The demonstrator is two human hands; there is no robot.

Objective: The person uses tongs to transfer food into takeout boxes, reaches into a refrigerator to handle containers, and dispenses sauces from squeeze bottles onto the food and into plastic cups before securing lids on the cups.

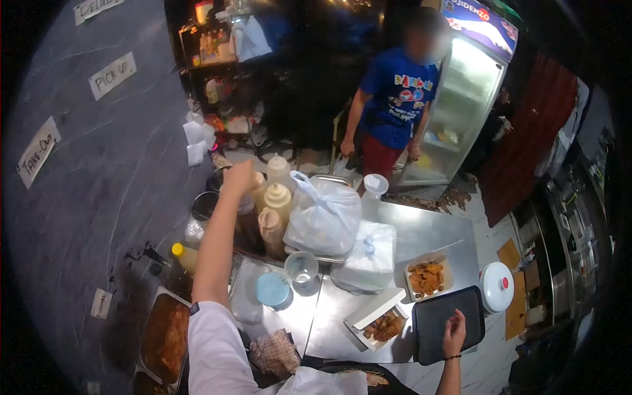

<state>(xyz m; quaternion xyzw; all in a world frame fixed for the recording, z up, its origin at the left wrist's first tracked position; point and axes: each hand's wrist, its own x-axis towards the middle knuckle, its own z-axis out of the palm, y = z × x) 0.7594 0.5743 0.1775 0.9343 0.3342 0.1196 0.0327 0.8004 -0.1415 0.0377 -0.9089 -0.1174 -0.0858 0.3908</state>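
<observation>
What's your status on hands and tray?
Left hand beside squeeze bottles, grip unclear. Right hand open over black tray. Two open food boxes close by.

Handwritten paper signs [112, 76] are hanging on grey marbled wall [66, 230]; one is reading PICK-UP, another TAKE-OUT. Person in blue shirt [395, 99] is standing beside lit glass-door fridge [447, 112]. Dark red sheet [533, 131] is hanging at right. Metal pan [150, 322] is holding browned food [172, 336] at lower left. White round lid with red knob [494, 280] is showing near right edge of steel table [438, 230].

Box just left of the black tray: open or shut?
Open: the box has its lid raised, and browned food pieces show inside.
</observation>
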